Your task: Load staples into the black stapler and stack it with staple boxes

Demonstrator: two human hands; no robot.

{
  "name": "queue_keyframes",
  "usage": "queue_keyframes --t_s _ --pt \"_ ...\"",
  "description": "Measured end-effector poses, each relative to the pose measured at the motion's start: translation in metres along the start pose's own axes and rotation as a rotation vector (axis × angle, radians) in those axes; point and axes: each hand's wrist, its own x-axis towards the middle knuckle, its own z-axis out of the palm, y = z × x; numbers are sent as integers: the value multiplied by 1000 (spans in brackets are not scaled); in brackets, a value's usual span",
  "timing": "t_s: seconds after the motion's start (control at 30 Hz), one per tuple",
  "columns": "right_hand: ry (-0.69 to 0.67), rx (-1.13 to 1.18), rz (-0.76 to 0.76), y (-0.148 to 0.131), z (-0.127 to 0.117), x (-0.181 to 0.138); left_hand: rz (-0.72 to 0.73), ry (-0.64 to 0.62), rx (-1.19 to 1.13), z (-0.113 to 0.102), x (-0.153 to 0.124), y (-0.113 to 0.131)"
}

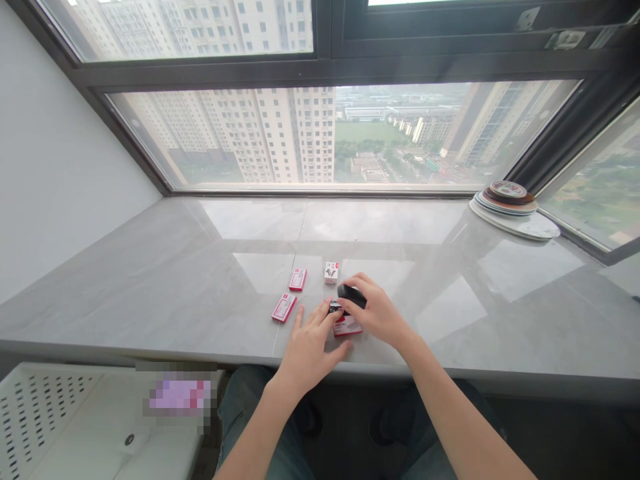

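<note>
My right hand [377, 310] is closed around a black stapler [353, 295], partly covered by the fingers. The stapler's front end, with a dark, shiny part, shows between my two hands. My left hand [313, 343] lies palm down with its fingers apart, the fingertips touching or very near that front end. Just below the stapler is a pink-and-white box [347, 326], partly hidden by the hands. To the left lie two more small pink-and-white boxes, one nearer [284, 308] and one farther [297, 279]. A small white box [331, 273] with a dark picture on top stands beyond my hands.
The grey marble-look sill [150, 280] runs beneath a dark-framed window. A stack of round plates or lids [513, 207] sits in the far right corner. Below the front edge at left is a white perforated plastic container [65, 427]. My legs are under the sill.
</note>
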Motion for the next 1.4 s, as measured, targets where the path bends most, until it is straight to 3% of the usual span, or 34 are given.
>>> queue_keyframes --t_s 0.13,0.2,0.3,0.4,0.5,0.57,0.7,0.87,1.17,1.3,1.4 --pt "344 103 60 17 -31 -27 1 -24 6 -1 1 -7" --pt "457 70 174 36 -49 -43 5 -47 -3 -4 2 -9" --pt "384 55 433 66 -71 -63 18 -90 -52 -10 3 -13" --pt "311 111 597 81 -80 -76 -5 -87 -117 -14 2 -16" --pt "261 216 705 73 -75 -84 -61 -40 -161 -16 1 -17" --pt "106 321 761 59 -62 -86 -66 -29 -158 -15 1 -16" --pt "-175 426 708 34 -24 -78 -31 -11 -95 -10 4 -13" --pt "-126 350 651 28 6 -62 -10 -5 -98 -8 7 -15" --pt "-140 138 709 40 -23 -66 23 -1 -125 -11 7 -24" --pt "8 -51 509 25 -30 -61 8 2 -125 -9 6 -24" --pt "26 -59 393 13 -21 -50 3 7 -119 -8 5 -23"
